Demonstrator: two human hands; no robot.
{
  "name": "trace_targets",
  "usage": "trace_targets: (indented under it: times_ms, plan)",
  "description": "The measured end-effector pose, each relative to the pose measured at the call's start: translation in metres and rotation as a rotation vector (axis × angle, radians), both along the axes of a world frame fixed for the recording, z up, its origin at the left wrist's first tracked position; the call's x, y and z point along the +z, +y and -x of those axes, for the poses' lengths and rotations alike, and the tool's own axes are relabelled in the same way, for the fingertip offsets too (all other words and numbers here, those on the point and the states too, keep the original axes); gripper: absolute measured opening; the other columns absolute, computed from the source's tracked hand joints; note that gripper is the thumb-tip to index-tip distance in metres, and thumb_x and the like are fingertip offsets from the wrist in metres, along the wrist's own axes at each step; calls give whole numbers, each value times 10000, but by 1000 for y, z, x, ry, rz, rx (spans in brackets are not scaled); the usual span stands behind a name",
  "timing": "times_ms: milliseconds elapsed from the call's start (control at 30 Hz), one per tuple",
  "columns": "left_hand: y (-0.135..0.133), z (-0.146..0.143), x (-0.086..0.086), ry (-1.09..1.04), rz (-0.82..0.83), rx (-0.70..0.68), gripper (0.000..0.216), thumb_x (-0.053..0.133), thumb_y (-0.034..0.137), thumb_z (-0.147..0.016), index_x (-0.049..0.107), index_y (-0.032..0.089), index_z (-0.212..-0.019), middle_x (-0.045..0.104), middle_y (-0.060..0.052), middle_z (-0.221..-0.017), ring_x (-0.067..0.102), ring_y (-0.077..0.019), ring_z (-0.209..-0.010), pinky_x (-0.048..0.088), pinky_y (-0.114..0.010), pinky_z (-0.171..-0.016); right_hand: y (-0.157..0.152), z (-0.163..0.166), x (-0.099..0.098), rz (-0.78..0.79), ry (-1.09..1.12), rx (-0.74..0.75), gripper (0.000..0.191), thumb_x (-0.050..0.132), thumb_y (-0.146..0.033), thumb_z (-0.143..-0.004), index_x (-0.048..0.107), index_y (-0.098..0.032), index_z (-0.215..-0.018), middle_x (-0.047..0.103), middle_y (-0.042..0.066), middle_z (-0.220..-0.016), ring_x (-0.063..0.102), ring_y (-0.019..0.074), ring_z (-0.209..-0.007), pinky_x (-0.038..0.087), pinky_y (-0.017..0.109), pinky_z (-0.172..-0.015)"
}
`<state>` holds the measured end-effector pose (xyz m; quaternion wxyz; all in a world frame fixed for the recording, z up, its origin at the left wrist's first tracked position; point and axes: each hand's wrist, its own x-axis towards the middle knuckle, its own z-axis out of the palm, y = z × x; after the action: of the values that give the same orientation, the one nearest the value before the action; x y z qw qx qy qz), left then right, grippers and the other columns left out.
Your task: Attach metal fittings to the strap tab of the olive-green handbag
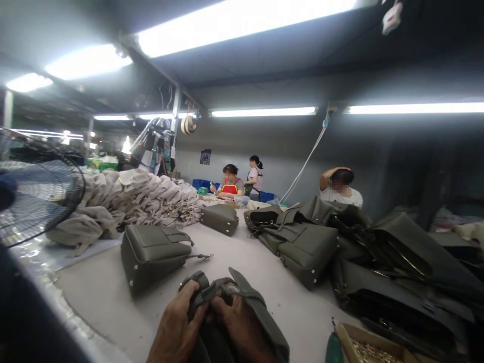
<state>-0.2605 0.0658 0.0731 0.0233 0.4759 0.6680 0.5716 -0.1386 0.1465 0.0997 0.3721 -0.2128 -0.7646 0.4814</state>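
Note:
Both my hands hold an olive-green handbag [260, 317] at the bottom edge of the view. My left hand [177, 327] wraps round its strap end near a metal ring, fingers closed. My right hand [238, 322] pinches the same strap from the other side. The lower part of the bag is cut off by the frame. A finished olive handbag [151, 254] lies on its side just beyond my left hand on the white table [242, 257].
More olive bags [302, 247] are piled to the right, with dark bags [401, 272] beyond. A heap of beige bags [136, 199] sits at the left, beside a fan [34, 186]. A cardboard box of metal fittings [372, 348] and a green-handled tool [335, 345] lie at bottom right. Three people work at the far end.

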Motion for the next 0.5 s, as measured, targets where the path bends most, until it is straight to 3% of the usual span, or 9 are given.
trace_targets:
  times_ms: [133, 267, 500]
  plan:
    - [0, -1, 1, 65, -28, 57, 380, 456, 433, -833, 614, 173, -1061, 666, -125, -1120, 608, -288, -1088, 498, -415, -932, 4, 1, -5, -119, -59, -103, 122, 607, -264, -716, 676, -209, -801, 687, 58, -816, 648, 275, -817, 519, 363, -734]
    - [-4, -9, 9, 156, -77, -1, 272, 372, 339, -896, 617, 222, -895, 685, -83, -926, 651, -233, -866, 522, -330, -766, 14, 3, -19, -253, -53, -186, 263, 645, -248, -641, 699, -223, -897, 694, 88, -976, 619, 344, -991, 483, 455, -894]
    - [-7, -16, 16, 195, -122, -22, 278, 357, 312, -904, 614, 210, -920, 650, -107, -928, 597, -233, -857, 467, -348, -787, 42, 13, -62, -468, -93, -324, 273, 670, -401, -616, 709, -295, -864, 702, 83, -966, 622, 385, -995, 504, 516, -896]
